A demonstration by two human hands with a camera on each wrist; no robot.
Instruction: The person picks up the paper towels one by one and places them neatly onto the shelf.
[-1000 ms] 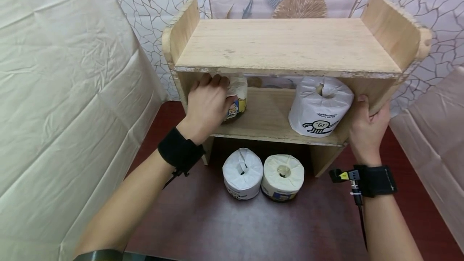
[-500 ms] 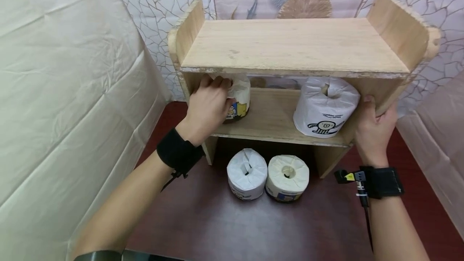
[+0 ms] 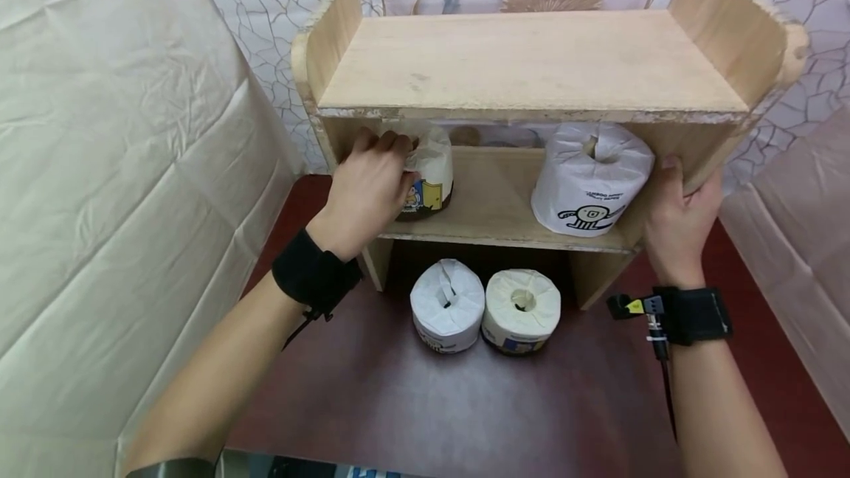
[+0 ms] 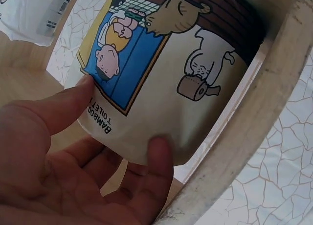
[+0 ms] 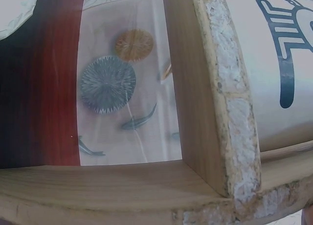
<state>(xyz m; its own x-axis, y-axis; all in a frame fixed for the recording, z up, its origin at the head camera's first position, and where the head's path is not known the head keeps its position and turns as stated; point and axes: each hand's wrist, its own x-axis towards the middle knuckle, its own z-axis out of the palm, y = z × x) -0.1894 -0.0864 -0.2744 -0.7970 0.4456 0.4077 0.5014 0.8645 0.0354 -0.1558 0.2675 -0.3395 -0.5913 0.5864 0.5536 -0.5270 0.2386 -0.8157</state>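
Observation:
My left hand (image 3: pixel 364 190) holds a cream-wrapped toilet roll (image 3: pixel 434 161) on the middle board, at the left end of a wooden shelf (image 3: pixel 531 61). Close up in the left wrist view, thumb and fingertips lie against the roll's printed wrapper (image 4: pixel 146 107), near its end. My right hand (image 3: pixel 680 227) grips the shelf's right side panel, thumb on the inner face and fingers round the front edge. Next to that panel stands a white toilet roll (image 3: pixel 591 194) with a black cartoon figure. Only the panel and part of this roll (image 5: pixel 274 49) fill the right wrist view; the hand is nearly all out of frame.
Below the middle board, a white toilet roll (image 3: pixel 448 308) and a cream one (image 3: pixel 522 312) stand side by side on the dark red table (image 3: pixel 478 404). Pale cloth (image 3: pixel 133 168) hangs at the left, and more cloth (image 3: pixel 797 234) at the right. A patterned backdrop (image 3: pixel 265 28) rises behind the shelf.
My left hand has shifted slightly left with the roll, and more of its printed picture shows. My right hand keeps its grip on the panel. The head view has tilted a little.

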